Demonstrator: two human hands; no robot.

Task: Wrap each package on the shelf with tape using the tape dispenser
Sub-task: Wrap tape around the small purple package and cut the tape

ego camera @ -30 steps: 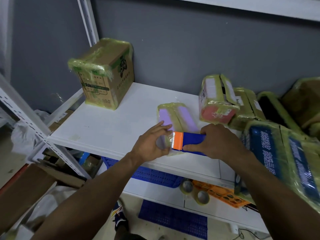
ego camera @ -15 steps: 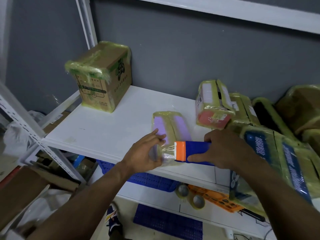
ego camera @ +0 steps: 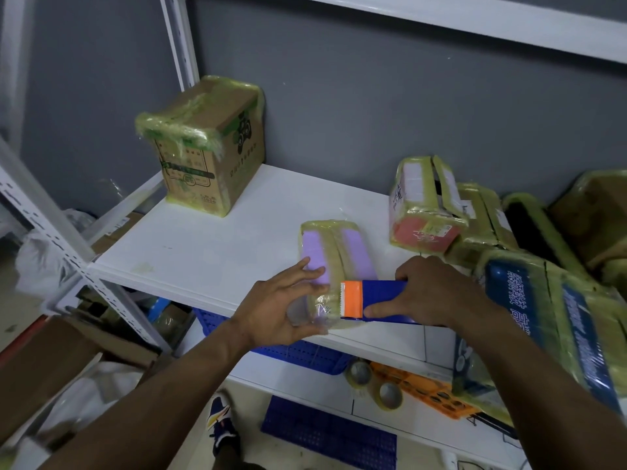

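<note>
At the front edge of the shelf (ego camera: pixel 210 252) lies the purple package (ego camera: pixel 334 262), partly banded. The left hand (ego camera: pixel 281 310) has its grip pinched on the near end, and the right hand (ego camera: pixel 431 293) has its grip clamped on the tape dispenser (ego camera: pixel 373 300), which touches that same end. The cardboard box (ego camera: pixel 207 147) and the pile at right (ego camera: pixel 427 212) already show tape, so this wrap appears to be among the last and is not yet finished.

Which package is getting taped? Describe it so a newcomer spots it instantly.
On the white shelf, go to the front edge. A flat package lies there, the blue-and-orange tape dispenser at its near end. It alone shows purple panels; neighbours are brown, red or blue.
</note>
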